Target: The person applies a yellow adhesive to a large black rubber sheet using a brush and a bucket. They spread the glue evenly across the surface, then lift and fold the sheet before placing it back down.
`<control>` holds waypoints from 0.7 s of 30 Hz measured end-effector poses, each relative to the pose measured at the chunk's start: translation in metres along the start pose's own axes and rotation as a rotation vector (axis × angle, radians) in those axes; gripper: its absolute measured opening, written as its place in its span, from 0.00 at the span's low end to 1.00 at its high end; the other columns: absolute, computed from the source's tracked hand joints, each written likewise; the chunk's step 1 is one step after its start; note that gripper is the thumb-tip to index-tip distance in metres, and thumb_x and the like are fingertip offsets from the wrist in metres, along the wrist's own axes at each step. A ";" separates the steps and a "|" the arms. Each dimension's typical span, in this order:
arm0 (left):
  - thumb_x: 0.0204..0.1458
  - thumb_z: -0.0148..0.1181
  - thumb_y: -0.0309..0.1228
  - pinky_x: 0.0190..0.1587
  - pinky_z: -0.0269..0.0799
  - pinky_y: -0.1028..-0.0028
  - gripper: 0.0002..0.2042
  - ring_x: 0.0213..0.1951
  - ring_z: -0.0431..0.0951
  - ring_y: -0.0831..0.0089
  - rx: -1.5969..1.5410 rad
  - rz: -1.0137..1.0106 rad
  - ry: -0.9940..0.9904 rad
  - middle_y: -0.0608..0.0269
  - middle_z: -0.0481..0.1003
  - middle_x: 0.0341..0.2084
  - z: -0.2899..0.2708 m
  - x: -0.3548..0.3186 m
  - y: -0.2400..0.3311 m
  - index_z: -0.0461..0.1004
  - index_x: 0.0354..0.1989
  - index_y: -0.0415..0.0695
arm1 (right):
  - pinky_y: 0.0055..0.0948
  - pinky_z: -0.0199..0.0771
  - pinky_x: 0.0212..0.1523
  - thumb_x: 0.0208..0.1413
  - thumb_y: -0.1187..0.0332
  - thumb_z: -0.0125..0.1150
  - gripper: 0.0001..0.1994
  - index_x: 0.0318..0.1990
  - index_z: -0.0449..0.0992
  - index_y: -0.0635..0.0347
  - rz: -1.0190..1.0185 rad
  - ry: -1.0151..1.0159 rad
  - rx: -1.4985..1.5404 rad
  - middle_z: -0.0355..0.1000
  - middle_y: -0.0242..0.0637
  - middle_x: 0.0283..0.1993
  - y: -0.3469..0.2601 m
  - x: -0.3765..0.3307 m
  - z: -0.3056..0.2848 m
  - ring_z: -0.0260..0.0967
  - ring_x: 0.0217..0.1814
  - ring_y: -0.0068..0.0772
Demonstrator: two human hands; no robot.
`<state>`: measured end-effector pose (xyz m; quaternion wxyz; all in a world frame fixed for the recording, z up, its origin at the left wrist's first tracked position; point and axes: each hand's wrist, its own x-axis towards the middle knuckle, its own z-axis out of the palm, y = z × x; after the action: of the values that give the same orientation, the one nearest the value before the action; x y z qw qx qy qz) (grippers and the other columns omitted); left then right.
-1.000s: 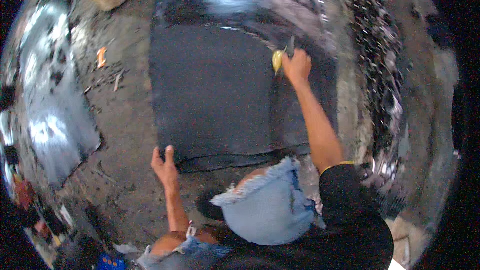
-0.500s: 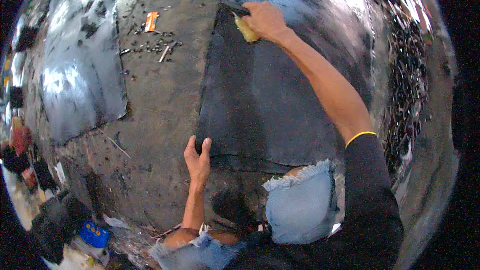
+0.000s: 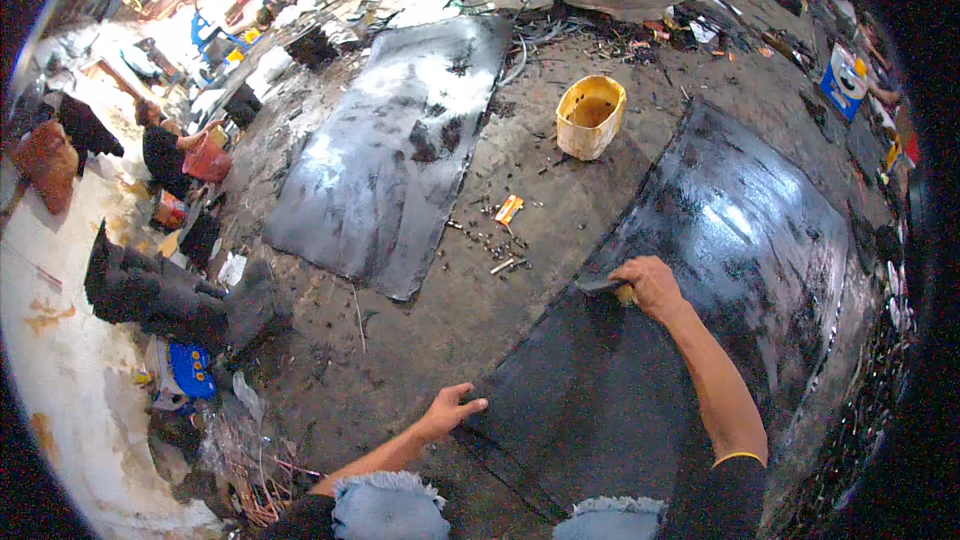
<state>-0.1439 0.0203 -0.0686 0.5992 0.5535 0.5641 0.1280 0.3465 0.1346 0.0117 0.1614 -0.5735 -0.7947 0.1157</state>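
A black rubber-like sheet [image 3: 600,400] lies on the floor in front of me, its far part wet and shiny, its near part duller. My right hand [image 3: 650,288] is closed around a yellowish applicator [image 3: 625,294] with a dark flat edge, pressed to the sheet where shiny meets dull. Fingers cover most of this tool, so its exact kind is unclear. At the sheet's near left corner rests my left hand [image 3: 452,412], thumb and forefinger apart, the thumb touching the edge.
Beyond the sheet stands a yellow cut-open container [image 3: 590,118] with brownish liquid. A second shiny black sheet [image 3: 390,155] lies to the left. Between them are a small orange packet [image 3: 509,209] and scattered bits. A blue box-shaped object [image 3: 190,370] sits at the left.
The head view has tilted up and turned left, bringing the yellow container and the far room into sight. My right hand still grips the applicator; my left hand stays by the sheet's corner.
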 end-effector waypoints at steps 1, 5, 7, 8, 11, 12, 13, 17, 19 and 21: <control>0.56 0.69 0.45 0.53 0.72 0.70 0.26 0.47 0.75 0.75 -0.005 -0.026 -0.036 0.61 0.79 0.44 0.007 -0.010 0.033 0.76 0.53 0.34 | 0.41 0.75 0.49 0.43 0.73 0.66 0.15 0.42 0.84 0.46 0.088 -0.100 -0.029 0.80 0.34 0.44 -0.008 -0.022 -0.011 0.76 0.48 0.43; 0.57 0.69 0.43 0.53 0.71 0.69 0.24 0.46 0.75 0.77 0.086 0.037 -0.124 0.65 0.79 0.43 -0.008 -0.006 0.054 0.76 0.52 0.34 | 0.44 0.76 0.49 0.41 0.77 0.64 0.17 0.40 0.85 0.47 0.219 -0.001 -0.023 0.80 0.36 0.43 -0.027 -0.107 -0.025 0.76 0.48 0.44; 0.58 0.68 0.42 0.52 0.72 0.67 0.22 0.46 0.77 0.74 0.137 0.080 -0.176 0.64 0.80 0.41 -0.001 0.016 0.054 0.77 0.49 0.34 | 0.45 0.75 0.51 0.41 0.79 0.64 0.18 0.41 0.84 0.48 0.346 0.075 0.102 0.81 0.37 0.43 -0.024 -0.176 -0.031 0.76 0.48 0.46; 0.59 0.65 0.40 0.49 0.73 0.64 0.18 0.43 0.78 0.70 0.384 0.154 -0.198 0.62 0.81 0.40 0.007 0.017 0.071 0.77 0.46 0.36 | 0.45 0.74 0.53 0.41 0.79 0.62 0.18 0.42 0.84 0.50 0.387 0.015 0.016 0.80 0.38 0.44 -0.038 -0.200 -0.044 0.76 0.49 0.47; 0.62 0.58 0.36 0.40 0.73 0.60 0.10 0.38 0.80 0.66 0.485 0.311 -0.108 0.59 0.81 0.35 0.000 0.023 0.040 0.78 0.40 0.41 | 0.48 0.72 0.57 0.44 0.80 0.58 0.18 0.44 0.82 0.53 0.361 0.124 -0.059 0.79 0.43 0.49 -0.064 -0.274 -0.008 0.73 0.55 0.52; 0.60 0.60 0.36 0.40 0.72 0.63 0.10 0.39 0.79 0.69 0.072 0.036 -0.082 0.62 0.80 0.34 0.010 0.004 0.049 0.77 0.39 0.41 | 0.46 0.73 0.57 0.47 0.79 0.57 0.18 0.45 0.82 0.53 0.517 -0.021 -0.011 0.79 0.42 0.50 -0.094 -0.278 -0.014 0.74 0.55 0.51; 0.60 0.62 0.36 0.43 0.73 0.65 0.13 0.41 0.78 0.70 0.058 -0.022 -0.126 0.62 0.79 0.37 -0.002 0.007 0.053 0.76 0.44 0.40 | 0.45 0.74 0.57 0.49 0.78 0.55 0.18 0.46 0.82 0.51 0.535 0.041 -0.062 0.80 0.40 0.49 -0.101 -0.299 -0.005 0.75 0.54 0.50; 0.60 0.65 0.32 0.51 0.75 0.67 0.20 0.46 0.79 0.68 -0.143 0.075 -0.170 0.56 0.78 0.47 0.008 0.009 0.063 0.70 0.56 0.32 | 0.42 0.77 0.52 0.49 0.80 0.53 0.19 0.44 0.83 0.48 0.736 0.197 -0.067 0.81 0.38 0.46 -0.151 -0.398 0.007 0.77 0.50 0.47; 0.60 0.65 0.31 0.51 0.75 0.67 0.22 0.46 0.79 0.67 -0.173 0.067 -0.210 0.56 0.78 0.47 0.010 0.013 0.055 0.68 0.57 0.32 | 0.41 0.77 0.52 0.49 0.81 0.53 0.20 0.44 0.83 0.47 0.843 0.188 -0.094 0.81 0.37 0.46 -0.197 -0.425 0.007 0.76 0.50 0.46; 0.59 0.66 0.32 0.52 0.75 0.67 0.29 0.48 0.79 0.67 -0.168 0.048 -0.134 0.55 0.77 0.49 -0.012 0.026 0.041 0.63 0.64 0.29 | 0.41 0.76 0.53 0.47 0.83 0.53 0.22 0.45 0.83 0.47 0.891 0.191 -0.114 0.81 0.35 0.47 -0.239 -0.432 0.011 0.76 0.51 0.45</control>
<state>-0.1252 0.0616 -0.0464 0.6766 0.5218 0.4968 0.1521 0.2583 -0.3504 0.0363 0.1365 -0.8754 -0.4574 0.0765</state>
